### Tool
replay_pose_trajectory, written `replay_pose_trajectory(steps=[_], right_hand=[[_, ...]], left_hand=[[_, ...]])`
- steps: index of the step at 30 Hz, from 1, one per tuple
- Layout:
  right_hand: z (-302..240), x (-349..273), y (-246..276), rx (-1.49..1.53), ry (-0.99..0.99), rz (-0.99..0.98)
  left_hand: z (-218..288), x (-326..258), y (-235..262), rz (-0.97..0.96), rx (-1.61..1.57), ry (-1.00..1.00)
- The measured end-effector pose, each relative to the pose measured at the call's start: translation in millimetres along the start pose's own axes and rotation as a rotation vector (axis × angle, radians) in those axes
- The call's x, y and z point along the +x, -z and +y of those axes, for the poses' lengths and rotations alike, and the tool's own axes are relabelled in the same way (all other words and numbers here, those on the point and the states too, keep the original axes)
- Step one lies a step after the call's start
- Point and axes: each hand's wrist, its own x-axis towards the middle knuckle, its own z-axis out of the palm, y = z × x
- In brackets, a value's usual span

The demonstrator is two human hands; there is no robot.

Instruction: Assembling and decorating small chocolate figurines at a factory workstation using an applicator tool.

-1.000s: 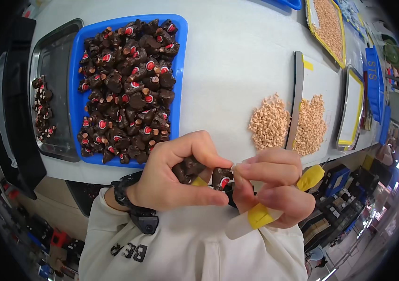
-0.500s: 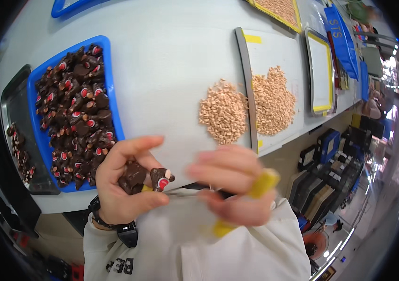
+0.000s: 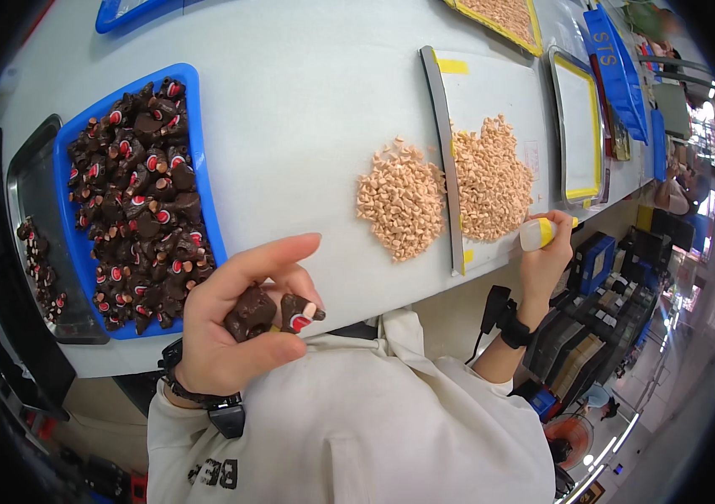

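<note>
My left hand point(image 3: 221, 340) is closed around a small dark brown figurine point(image 3: 250, 314) with red, white and beige parts, its head end showing between thumb and fingers. A trace of yellow shows behind it. Out at the table's right edge, my right hand point(image 3: 545, 262) grips a small whitish squeeze bottle point(image 3: 534, 236) with yellow parts. Many similar brown figurines point(image 3: 139, 202) fill a blue tray point(image 3: 210, 206) left of centre. Tiny beige pieces form one pile point(image 3: 399, 206) on the table and another pile point(image 3: 492, 181) on a white board.
A dark strip point(image 3: 445, 151) edges the board between the piles. Beyond it lies a yellow-edged metal tray point(image 3: 556, 126). A metal tray point(image 3: 26, 193) with some pieces sits at far left. More beige pieces lie in a tray point(image 3: 500, 17) at the back. Shelves and equipment stand at right.
My right hand has swung from beside the left hand out to the right edge of the table, carrying the bottle. My left hand has shifted slightly right, still holding the figurine.
</note>
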Motion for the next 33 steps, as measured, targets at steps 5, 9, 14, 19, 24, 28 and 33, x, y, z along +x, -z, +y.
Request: replay_pose_trajectory(steps=[5,9,14,19,24,28,33], right_hand=[[-25.6,2.8,11.5,-0.016,-0.007,0.038],[-80.1,-5.0,18.2,0.211,0.118,0.175],[-163.3,-25.0,-4.2,1.099,0.459,-0.244],[-208.7,-35.3,-19.9,1.347,0.401,-0.501],[-216.2,-35.4,-28.5,1.349,0.420,-0.514],[-216.6,-36.7,-30.0,1.352,0.405,-0.514],[-219.8,-39.0,-29.4,1.410,0.322,-0.481]], left_hand=[[-3.3,8.4,12.6,-0.234,0.137,-0.170],[-7.1,4.9,14.0,-0.240,0.050,-0.120],[-4.1,-1.7,7.6,-0.189,-0.018,-0.043],[-2.1,-5.1,7.7,-0.102,-0.123,-0.021],[-5.9,-7.7,14.3,-0.138,-0.127,-0.148],[-8.5,-7.4,14.5,-0.144,-0.144,-0.207],[-8.7,-5.2,13.6,-0.161,-0.167,-0.237]])
